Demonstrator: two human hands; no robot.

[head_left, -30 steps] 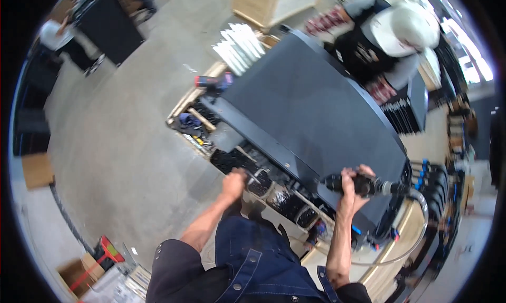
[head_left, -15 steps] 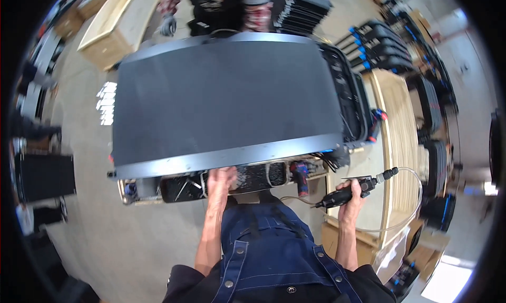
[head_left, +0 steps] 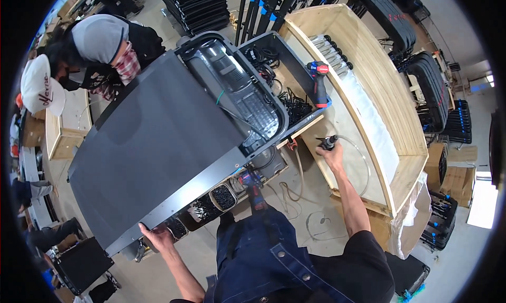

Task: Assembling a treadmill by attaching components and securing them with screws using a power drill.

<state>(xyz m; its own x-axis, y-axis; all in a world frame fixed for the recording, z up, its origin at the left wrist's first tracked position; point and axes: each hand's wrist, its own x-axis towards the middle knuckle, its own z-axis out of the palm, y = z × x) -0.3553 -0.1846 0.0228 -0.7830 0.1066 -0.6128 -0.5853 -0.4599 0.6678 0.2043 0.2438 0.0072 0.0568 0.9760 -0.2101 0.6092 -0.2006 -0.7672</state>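
Observation:
A grey-black flat deck with a bare metal side rail [head_left: 185, 188], resembling a treadmill base, lies slanted before me. My left hand [head_left: 159, 238] is at the rail's near left end, a finger reaching its edge. Its other fingers are partly hidden beside the bins below, so whatever they hold does not show. My right hand [head_left: 333, 159] is closed around a black air screwdriver [head_left: 329, 141], held out right of the deck. A clear hose [head_left: 363, 158] curves away from the tool. Beneath the rail sit bins of black screws [head_left: 223, 196].
A red-and-blue cordless driver [head_left: 254, 189] stands by the bins; another driver [head_left: 318, 84] rests at a tray [head_left: 295, 73] of cables and fasteners. The wooden crate [head_left: 416, 168] at right holds metal cylinders. A co-worker in a white cap [head_left: 43, 87] leans in across the deck.
My view has swung to the right, and the deck now appears tilted. The left hand has gone from the bins to the rail's left end. My right hand still holds the air screwdriver.

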